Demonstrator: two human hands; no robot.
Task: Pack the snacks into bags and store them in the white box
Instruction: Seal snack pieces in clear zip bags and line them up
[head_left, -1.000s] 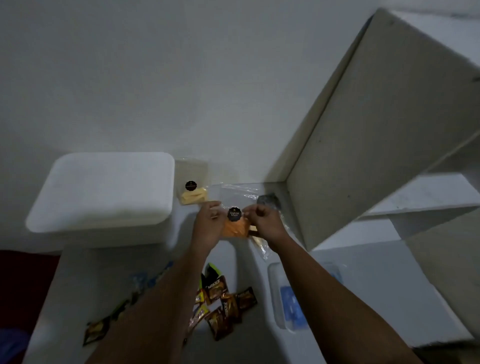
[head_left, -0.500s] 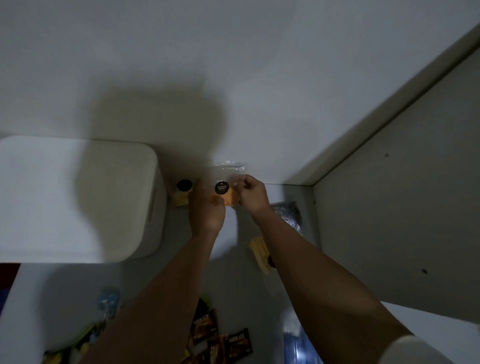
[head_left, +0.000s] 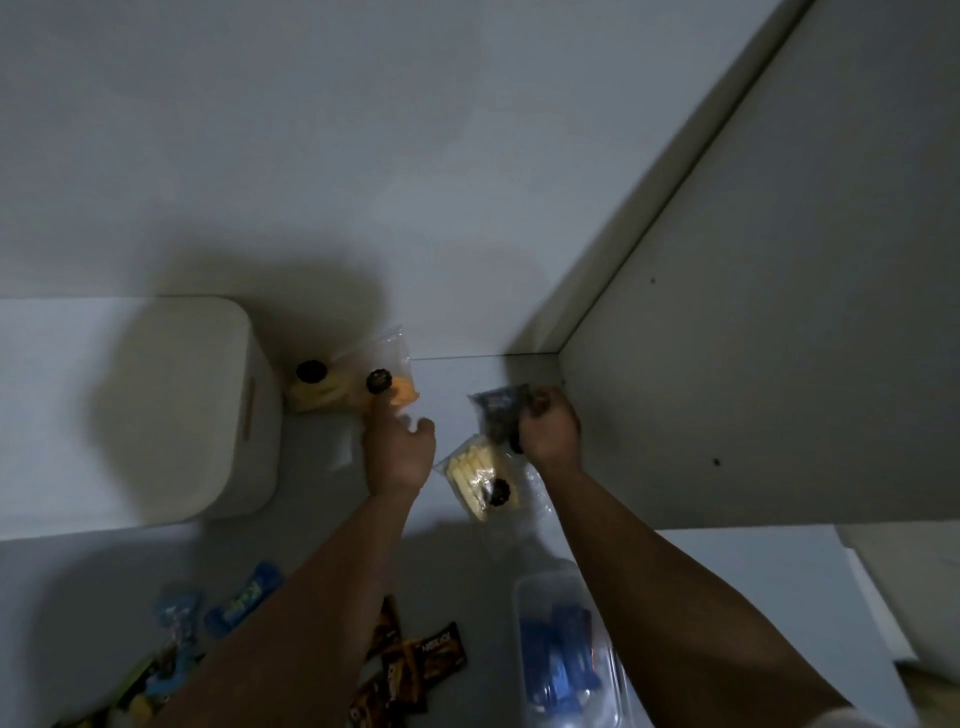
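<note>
The left hand (head_left: 399, 457) reaches toward the back of the worktop (head_left: 467, 379), fingers (head_left: 378, 413) straight and relaxed, tips just at the clear plastic bag of orange snacks with a round black sticker (head_left: 392, 387), which leans against the wall. Beside it, touching the closed white plastic box (head_left: 156, 410) at the back left, stands a second clear bag of pale yellow snacks (head_left: 317, 392).

Over by the back right corner, the right hand (head_left: 548, 434) has its fingers curled round a dark crinkly bag (head_left: 498, 413), gripping its edge. Just in front lies a clear bag of pale yellow sticks (head_left: 480, 475), flat on the worktop.

Loose brown snack packets (head_left: 431, 657) and blue ones (head_left: 244, 600) wait near the front edge, beside a clear tub holding blue packets (head_left: 563, 644).

Risks? It's dim here, and the box lid is on, so nothing is stored yet. A nudge from those straight fingers could topple the leaning orange bag, and the right forearm passes close over the yellow sticks and could drag that bag along.
</note>
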